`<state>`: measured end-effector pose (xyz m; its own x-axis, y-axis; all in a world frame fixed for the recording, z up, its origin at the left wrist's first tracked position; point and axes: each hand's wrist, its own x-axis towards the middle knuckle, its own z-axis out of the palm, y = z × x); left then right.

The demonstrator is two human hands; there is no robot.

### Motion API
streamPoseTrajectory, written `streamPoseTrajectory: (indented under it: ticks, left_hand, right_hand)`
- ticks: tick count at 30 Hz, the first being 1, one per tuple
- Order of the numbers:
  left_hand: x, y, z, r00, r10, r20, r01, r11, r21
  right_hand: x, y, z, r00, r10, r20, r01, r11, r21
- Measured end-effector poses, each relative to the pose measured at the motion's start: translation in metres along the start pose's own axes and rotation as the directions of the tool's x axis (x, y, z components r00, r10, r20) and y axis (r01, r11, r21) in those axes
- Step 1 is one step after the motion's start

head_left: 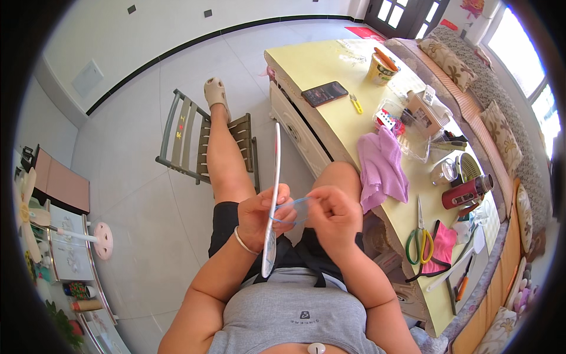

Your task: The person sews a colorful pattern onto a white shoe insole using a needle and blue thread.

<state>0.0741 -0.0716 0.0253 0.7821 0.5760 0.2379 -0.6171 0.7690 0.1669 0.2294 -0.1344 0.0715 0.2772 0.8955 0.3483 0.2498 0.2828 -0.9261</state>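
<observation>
While the person sits with one leg stretched onto a folding chair [194, 138], both hands meet above the lap. The left hand [262, 215] is closed around a long, thin, flat strip [274, 194] seen edge-on, gripping it near its lower half so that it stands nearly upright, its top end rising past the knee and its bottom end pointing down toward the grey top. A bracelet [244, 242] circles the left wrist. The right hand [333, 215] sits just beside the left, fingers pinched on a blue loop [292, 207] that stretches between the two hands and reaches the strip; whether it wraps around the strip I cannot tell.

To the right stands a yellow table [318, 65]. On it lie a phone [324, 93], a small yellow clip [356, 104], a cup [382, 68] with an orange stick in it, a purple cloth [383, 168] hanging over the near edge, green-handled scissors [418, 236], a pink cloth [442, 245], a red flask [466, 192] on its side, and a clear box [413, 127] of small items. Beyond the table runs a sofa [471, 76] with patterned cushions. On the left floor, a white fan [35, 215] stands well apart from the hands.
</observation>
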Motion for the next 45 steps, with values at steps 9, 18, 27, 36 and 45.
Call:
streamPoseTrajectory:
  ticks: [9,18,27,36,45]
  left_hand:
    - [-0.001,0.023,-0.009,0.990,0.136,0.026,-0.132,0.985,-0.115]
    - [-0.005,0.038,-0.014,0.971,0.228,-0.075,-0.222,0.972,0.075]
    - [0.004,0.031,0.006,0.637,0.760,-0.129,-0.267,0.375,0.888]
    - [-0.033,0.112,-0.022,0.237,0.861,0.451,0.543,-0.502,0.674]
    - [-0.002,0.021,0.040,0.608,0.783,-0.128,-0.156,0.276,0.948]
  right_hand:
    - [0.015,0.014,-0.047,0.924,0.382,0.007,-0.296,0.705,0.645]
    - [0.020,0.016,-0.062,0.881,0.448,0.154,-0.382,0.481,0.789]
    - [-0.003,0.031,-0.106,0.895,0.442,0.062,-0.284,0.457,0.843]
    - [-0.021,0.040,-0.410,0.436,0.113,-0.893,0.408,0.859,0.308]
    - [0.009,0.013,-0.216,0.746,-0.084,-0.660,0.221,0.967,0.126]
